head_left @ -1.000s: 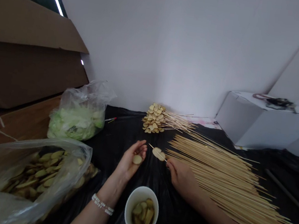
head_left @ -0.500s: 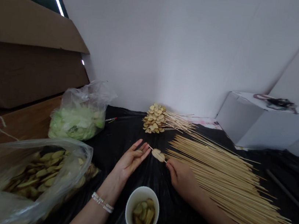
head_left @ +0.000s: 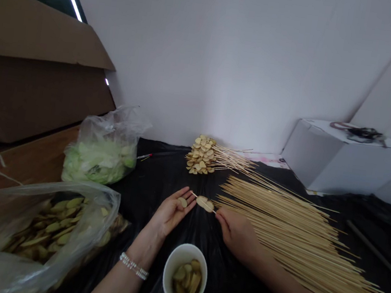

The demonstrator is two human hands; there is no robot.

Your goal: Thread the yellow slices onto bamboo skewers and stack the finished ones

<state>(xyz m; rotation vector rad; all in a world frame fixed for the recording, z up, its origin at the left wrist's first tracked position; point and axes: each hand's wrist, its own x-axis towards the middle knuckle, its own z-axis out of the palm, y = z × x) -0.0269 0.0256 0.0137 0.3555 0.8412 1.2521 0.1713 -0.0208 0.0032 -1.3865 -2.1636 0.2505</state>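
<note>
My left hand (head_left: 171,212) lies palm up with a pale vegetable slice (head_left: 182,202) resting on its fingers. A few centimetres to the right, my right hand (head_left: 237,235) pinches a thin bamboo skewer (head_left: 200,197), which carries pale slices (head_left: 205,204) near its pointed end. That tip reaches close to my left fingers. Just below my hands stands a white bowl (head_left: 170,269) holding sliced vegetable in liquid. A loose pile of bare bamboo skewers (head_left: 295,238) lies beside my right hand.
A black plastic sheet (head_left: 163,171) covers the table. Threaded skewers (head_left: 201,156) lie stacked at the back. Plastic bags of sliced vegetable (head_left: 49,228) and green leaves (head_left: 101,157) sit left, beside cardboard (head_left: 31,46). A white box (head_left: 353,161) stands right.
My left hand has gone from cupped to flatter and moved right, toward the skewer tip. The slice now lies nearer its fingertips. My right hand and the skewer have barely moved.
</note>
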